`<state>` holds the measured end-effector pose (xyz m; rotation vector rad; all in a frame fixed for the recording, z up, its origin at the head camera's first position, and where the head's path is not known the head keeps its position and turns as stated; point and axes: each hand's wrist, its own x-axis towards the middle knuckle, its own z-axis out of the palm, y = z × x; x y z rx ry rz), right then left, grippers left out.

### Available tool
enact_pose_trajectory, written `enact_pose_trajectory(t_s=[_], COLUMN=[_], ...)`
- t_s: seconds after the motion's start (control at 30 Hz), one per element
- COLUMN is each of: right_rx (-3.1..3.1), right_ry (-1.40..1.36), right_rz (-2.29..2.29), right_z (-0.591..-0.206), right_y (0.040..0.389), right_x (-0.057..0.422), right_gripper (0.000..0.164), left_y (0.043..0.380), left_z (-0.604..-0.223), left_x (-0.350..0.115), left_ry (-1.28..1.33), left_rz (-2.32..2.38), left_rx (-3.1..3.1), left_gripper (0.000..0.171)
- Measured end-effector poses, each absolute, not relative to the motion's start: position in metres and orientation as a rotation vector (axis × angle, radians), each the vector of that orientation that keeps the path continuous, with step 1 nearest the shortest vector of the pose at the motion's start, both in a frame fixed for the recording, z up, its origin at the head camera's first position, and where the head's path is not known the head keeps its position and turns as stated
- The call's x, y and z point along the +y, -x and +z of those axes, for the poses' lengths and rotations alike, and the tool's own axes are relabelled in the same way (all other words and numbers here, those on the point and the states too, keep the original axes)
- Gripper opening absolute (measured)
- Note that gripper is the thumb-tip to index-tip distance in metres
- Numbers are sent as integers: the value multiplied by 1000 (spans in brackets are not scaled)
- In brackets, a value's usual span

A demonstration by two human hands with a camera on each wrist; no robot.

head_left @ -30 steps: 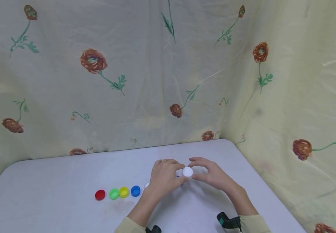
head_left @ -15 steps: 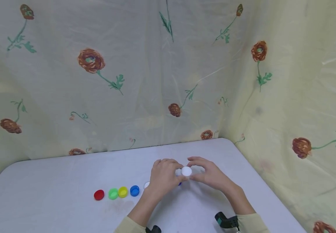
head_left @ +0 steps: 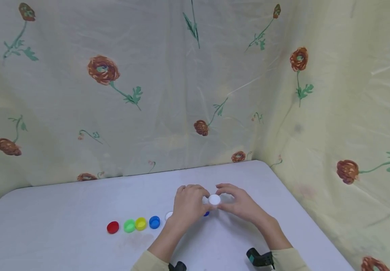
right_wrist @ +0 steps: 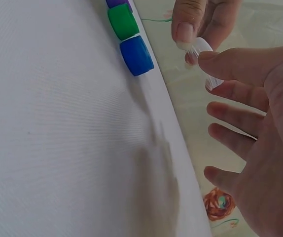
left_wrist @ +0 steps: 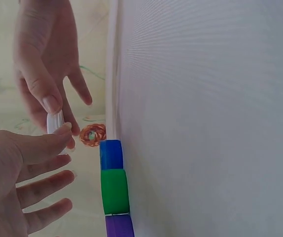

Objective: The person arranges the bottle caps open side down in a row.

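Between my two hands is a white bottle cap [head_left: 214,199], held up above the table. My left hand [head_left: 189,205] pinches its left side with thumb and forefinger, and my right hand [head_left: 240,205] pinches the opposite side. The left wrist view shows the cap [left_wrist: 55,122] edge-on, its ribbed side toward the camera, with my other left fingers spread away from it. Below the hands a row of caps lies on the table: blue [right_wrist: 137,55], green [right_wrist: 123,21] and purple [right_wrist: 118,2]. In the head view my left hand hides most of that row.
To the left on the white table [head_left: 62,210] lie a red cap [head_left: 113,227], a light green cap [head_left: 129,226], a yellow cap [head_left: 141,223] and a blue cap [head_left: 154,222]. Another white cap [head_left: 169,215] is partly behind my left wrist. A flowered curtain [head_left: 161,94] hangs behind.
The head view has turned slightly, so everything sits a little farther left in it. Both hands keep the same pinch on the white bottle cap.
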<state>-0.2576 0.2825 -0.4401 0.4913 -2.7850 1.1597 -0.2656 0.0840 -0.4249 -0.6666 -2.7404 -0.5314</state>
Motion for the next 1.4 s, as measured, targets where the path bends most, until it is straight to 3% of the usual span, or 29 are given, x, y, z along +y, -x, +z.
enact_pose_trajectory(t_s=[0.3,1.4], right_rx=[-2748,-2861], right_ry=[-483,-347], right_rz=[1115,1073], right_z=[-444,-461], right_y=[258,261], right_x=[284,282], right_gripper=[35,29], left_y=[269,266], left_z=[-431,-438], left_x=[85,84], left_ry=[748,823], left_rz=[-558,-494], left_rx=[-2762,-2928], left_gripper=[29,53])
